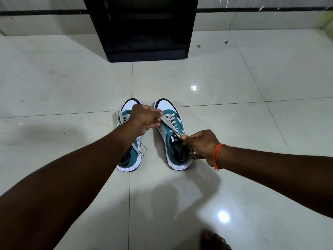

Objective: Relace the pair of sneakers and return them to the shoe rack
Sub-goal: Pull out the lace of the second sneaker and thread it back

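Two teal and white sneakers stand side by side on the tiled floor, toes pointing away from me. The left sneaker (130,156) has loose white laces trailing over its side. On the right sneaker (173,134) a white lace (170,123) runs taut between my hands. My left hand (144,120) reaches across and pinches the lace near the toe end of the eyelets. My right hand (200,143), with an orange thread band on its wrist, pinches the lace's other end by the tongue.
A black shoe rack (144,29) with open shelves stands against the wall straight ahead, beyond the sneakers. Glossy pale floor tiles (234,87) lie all around. My bare toes (214,240) show at the bottom edge. Small bits of debris (198,46) lie right of the rack.
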